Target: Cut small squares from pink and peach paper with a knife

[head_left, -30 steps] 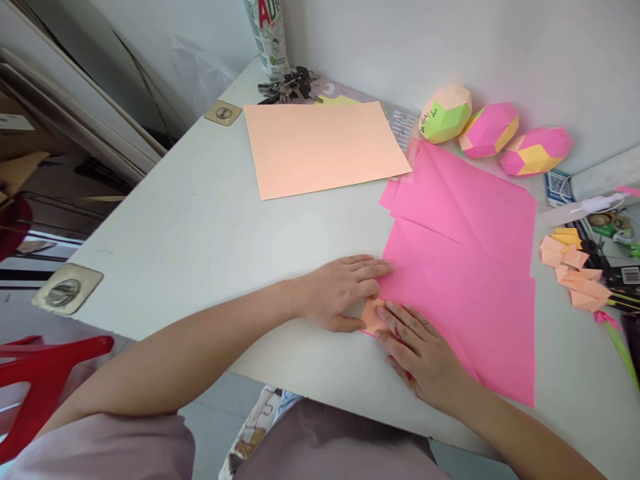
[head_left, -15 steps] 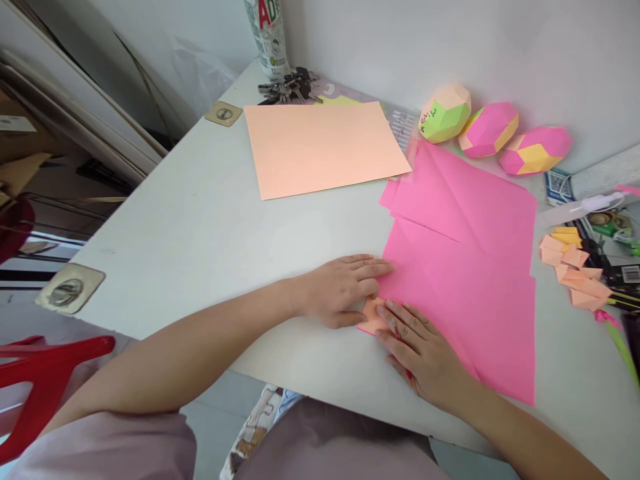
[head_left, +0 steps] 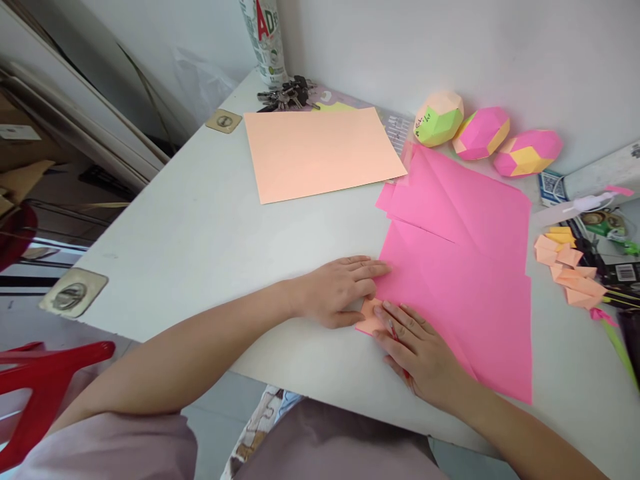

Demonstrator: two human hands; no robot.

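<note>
1. Fingers of the left hand (head_left: 337, 293) lie flat, thumb apart, touching the large pink paper sheet (head_left: 475, 300).
2. Right hand's (head_left: 420, 353) fingers, together around a thin red stick (head_left: 393, 329), cover part of the small peach paper (head_left: 369, 315) at the sheet's near-left corner.

small paper (head_left: 369, 315): peach | paper sheets (head_left: 460, 287): pink | tabletop (head_left: 200, 233): white

One head-worn camera looks forward and down, from close above, at the white table (head_left: 210, 240).
</note>
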